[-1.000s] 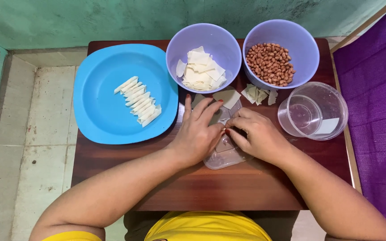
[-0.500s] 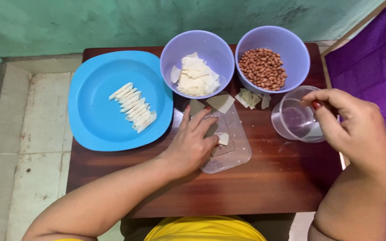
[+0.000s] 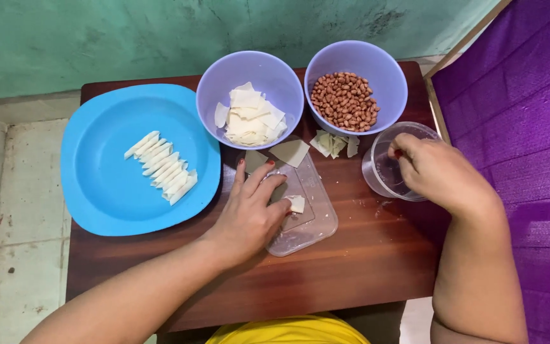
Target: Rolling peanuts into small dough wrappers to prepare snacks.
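Lying flat on the dark wooden table, under the left hand [image 3: 248, 215]: a clear plastic lid [image 3: 303, 213], rectangular with rounded corners, slightly skewed, dusted with white smears. Resting on the lid, just beside the fingertips: a small rolled piece of pale dough wrapper [image 3: 296, 203]. Standing upright near the table's right edge: a clear round plastic cup [image 3: 383, 172], open-topped, with the right hand [image 3: 437, 172] dipping its fingers inside the rim.

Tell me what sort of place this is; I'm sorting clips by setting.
Probably a home food-prep spot: a low wooden table on a tiled floor, with a bowl of peanuts and a blue plate of rolled wrappers.
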